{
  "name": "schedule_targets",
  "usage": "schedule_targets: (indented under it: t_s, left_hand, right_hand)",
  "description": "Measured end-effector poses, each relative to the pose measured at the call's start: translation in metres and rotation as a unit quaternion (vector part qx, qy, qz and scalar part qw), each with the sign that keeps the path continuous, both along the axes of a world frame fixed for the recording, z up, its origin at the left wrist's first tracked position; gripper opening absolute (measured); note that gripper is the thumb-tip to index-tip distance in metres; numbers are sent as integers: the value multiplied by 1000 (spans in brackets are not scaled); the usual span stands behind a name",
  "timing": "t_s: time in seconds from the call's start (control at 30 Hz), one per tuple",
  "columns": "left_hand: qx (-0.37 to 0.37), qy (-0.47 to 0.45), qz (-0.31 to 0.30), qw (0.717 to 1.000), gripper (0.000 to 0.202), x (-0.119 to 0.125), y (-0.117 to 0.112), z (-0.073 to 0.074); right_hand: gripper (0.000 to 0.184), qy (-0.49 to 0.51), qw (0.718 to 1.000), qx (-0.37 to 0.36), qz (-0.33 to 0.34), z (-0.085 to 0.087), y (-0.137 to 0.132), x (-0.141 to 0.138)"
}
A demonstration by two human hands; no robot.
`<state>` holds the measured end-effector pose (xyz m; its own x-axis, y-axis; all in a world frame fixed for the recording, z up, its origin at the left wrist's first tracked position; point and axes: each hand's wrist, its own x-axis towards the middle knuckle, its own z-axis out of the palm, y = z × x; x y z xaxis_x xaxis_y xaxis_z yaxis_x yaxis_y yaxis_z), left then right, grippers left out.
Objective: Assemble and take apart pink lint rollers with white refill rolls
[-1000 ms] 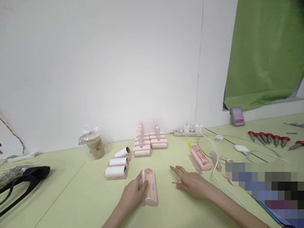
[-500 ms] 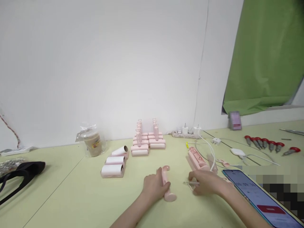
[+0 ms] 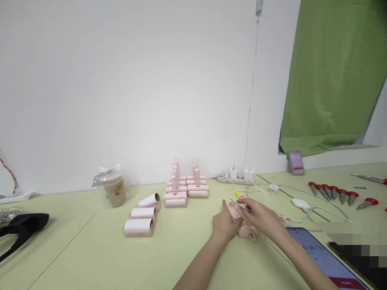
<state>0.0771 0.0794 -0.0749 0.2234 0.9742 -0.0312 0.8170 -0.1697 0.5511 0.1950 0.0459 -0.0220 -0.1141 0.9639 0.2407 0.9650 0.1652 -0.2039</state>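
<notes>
My left hand [image 3: 224, 224] is closed around a pink plastic handle piece [image 3: 233, 211] with rounded ends, low over the table. Just right of it, my right hand [image 3: 262, 215] grips a slim, pointed metal tool [image 3: 240, 205] that looks like tweezers. The tool's shaft slants across the pink piece; whether it touches is unclear. Below my fingers shows a small pink loop [image 3: 252, 236], and I cannot tell what it is joined to. My right hand mostly covers another pink part behind it.
Assembled pink lint rollers [image 3: 175, 200] stand near the wall. Left of them lie white rolls [image 3: 138, 225] in pink holders. A bagged cup [image 3: 115, 191], a power strip [image 3: 232, 180] with cables, red-handled tools [image 3: 342, 195] and a phone [image 3: 320, 251] surround the work area.
My left hand has carried the pink handle piece rightward to my right hand. The metal tool has risen and now crosses over the piece. The camera view has shifted slightly.
</notes>
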Motion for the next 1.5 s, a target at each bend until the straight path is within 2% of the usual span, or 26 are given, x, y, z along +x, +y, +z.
schedule_targets:
  t_s: [0.13,0.23,0.3,0.37,0.43,0.5,0.6,0.7,0.73,0.8,0.9,0.97,1.07,1.2,1.3,1.37,1.4,1.43,1.5]
  left_hand:
    - [45,7,-7,999,73,-21,-17,-6]
    - [70,17,0,997,73,-53,-43,-15]
    - [92,18,-4,996,72,-76,-63,-22]
    - [115,7,-10,993,68,-97,-81,-27]
    - [131,-24,-1,991,61,-116,-94,-28]
    - [150,-77,16,985,53,-133,-101,-27]
    - [204,-162,51,964,44,-151,-99,-25]
    - [223,-224,112,942,58,-157,-89,-27]
    - [206,-247,121,939,66,-157,-85,-28]
    - [136,-299,92,940,75,-153,-78,-29]
    - [41,-354,24,934,68,-146,-70,-27]
    - [31,-362,16,932,64,-142,-67,-26]
    - [35,-357,13,933,63,-140,-65,-27]
    - [50,-346,5,937,61,-141,-65,-33]
    - [91,-356,48,929,73,-145,-68,-29]
    - [103,-406,87,904,74,-149,-72,-20]
    - [97,-433,97,891,68,-152,-76,-13]
    - [68,-460,95,880,61,-156,-80,-7]
    - [-60,-508,57,857,62,-161,-92,5]
  right_hand:
    - [23,-7,996,14,82,12,26,-57]
    - [26,-25,988,0,153,10,56,-110]
    - [28,-36,983,-19,177,5,71,-141]
    - [28,-42,981,-37,187,-1,80,-161]
    - [28,-39,979,-49,194,-7,82,-168]
    - [28,-32,977,-58,204,-11,79,-163]
    - [28,-21,972,-70,222,-16,64,-137]
    - [32,-6,970,-81,230,-22,38,-103]
    - [35,2,970,-84,230,-24,28,-92]
    - [41,27,969,-91,227,-27,11,-73]
    - [53,92,966,-91,223,-29,-3,-64]
    - [50,151,960,-74,223,-29,-5,-69]
    - [29,240,944,-36,224,-23,-5,-81]
    - [33,329,923,20,198,-3,-15,-76]
    - [32,387,903,81,171,8,-32,-60]
    - [29,402,886,110,205,10,-44,-54]
    - [27,399,879,109,237,9,-50,-53]
    - [26,386,876,92,275,8,-56,-55]
    - [25,323,876,31,358,7,-66,-60]
